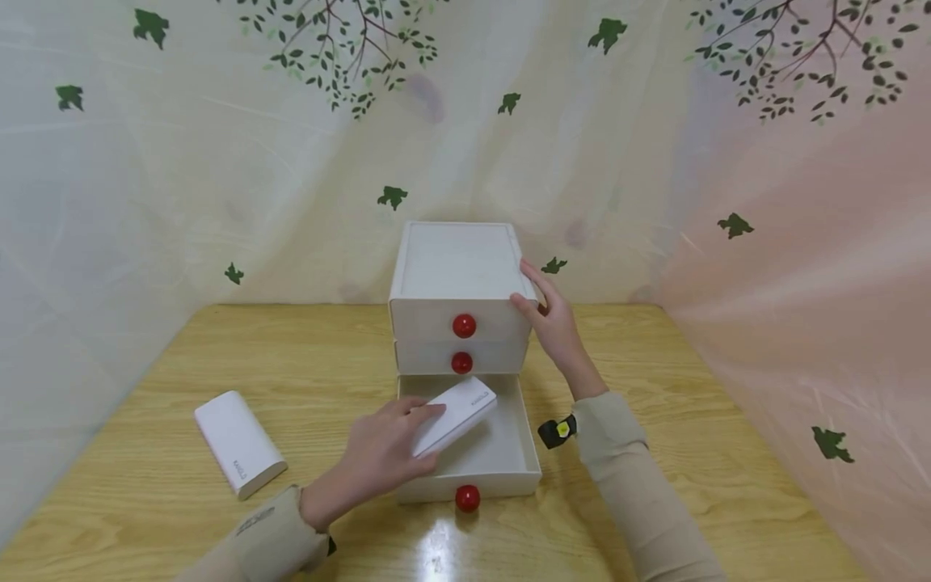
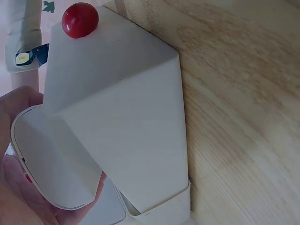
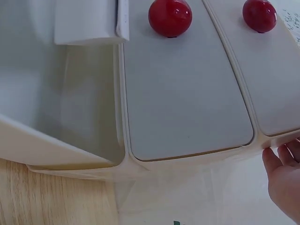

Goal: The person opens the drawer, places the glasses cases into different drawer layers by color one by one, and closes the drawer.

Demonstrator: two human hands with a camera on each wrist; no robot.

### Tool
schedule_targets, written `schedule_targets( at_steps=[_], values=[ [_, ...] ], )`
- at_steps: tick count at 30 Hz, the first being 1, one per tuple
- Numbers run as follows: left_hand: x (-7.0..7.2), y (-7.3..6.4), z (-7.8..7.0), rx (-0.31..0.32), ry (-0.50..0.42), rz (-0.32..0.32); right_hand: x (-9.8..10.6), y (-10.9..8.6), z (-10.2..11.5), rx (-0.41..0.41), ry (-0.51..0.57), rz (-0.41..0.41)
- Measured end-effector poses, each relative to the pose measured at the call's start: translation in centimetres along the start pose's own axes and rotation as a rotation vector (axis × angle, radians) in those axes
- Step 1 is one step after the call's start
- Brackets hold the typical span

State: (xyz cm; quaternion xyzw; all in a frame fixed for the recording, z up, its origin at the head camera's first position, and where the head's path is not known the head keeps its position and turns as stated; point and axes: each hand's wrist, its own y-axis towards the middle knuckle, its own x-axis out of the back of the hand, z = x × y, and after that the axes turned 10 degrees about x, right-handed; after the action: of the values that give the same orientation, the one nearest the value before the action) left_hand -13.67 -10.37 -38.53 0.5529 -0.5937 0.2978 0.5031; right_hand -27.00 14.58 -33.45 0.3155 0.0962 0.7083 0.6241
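Note:
My left hand [image 1: 378, 453] grips a white oblong case [image 1: 460, 414] with small grey lettering, fingers on one side and thumb on the other. The case is tilted over the pulled-out bottom drawer [image 1: 502, 483] of a white three-drawer box [image 1: 460, 259]. In the left wrist view, the flat end of the case [image 2: 56, 159] shows close to the drawer's wall. My right hand [image 1: 558, 327] rests with fairly straight fingers against the upper right edge of the drawer box. Its fingertips [image 3: 271, 157] touch the side in the right wrist view. Both upper drawers are closed.
A second white case [image 1: 238, 444] with similar lettering lies on the wooden table [image 1: 313, 347] to the left. Red round knobs [image 1: 464, 326] stick out from the drawer fronts. A pale curtain [image 1: 305, 178] printed with leaves hangs behind the table and along its sides.

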Motion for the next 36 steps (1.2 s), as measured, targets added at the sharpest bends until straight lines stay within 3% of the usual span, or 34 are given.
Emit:
schedule_targets(
  at_steps=[10,20,27,36],
  values=[
    [-0.5,0.8,-0.3,-0.024,0.028,-0.019,0.0,0.1,0.0,0.016,0.012,0.003],
    [-1.2,1.5,-0.4,-0.019,0.046,0.011,0.0,0.1,-0.3,0.016,0.006,-0.019],
    [-1.9,2.2,-0.6,-0.053,0.039,0.012,0.0,0.1,-0.4,0.027,0.005,-0.024],
    [-2.9,2.8,-1.1,-0.114,0.116,-0.012,-0.1,0.1,-0.5,0.049,0.030,-0.034]
  ],
)
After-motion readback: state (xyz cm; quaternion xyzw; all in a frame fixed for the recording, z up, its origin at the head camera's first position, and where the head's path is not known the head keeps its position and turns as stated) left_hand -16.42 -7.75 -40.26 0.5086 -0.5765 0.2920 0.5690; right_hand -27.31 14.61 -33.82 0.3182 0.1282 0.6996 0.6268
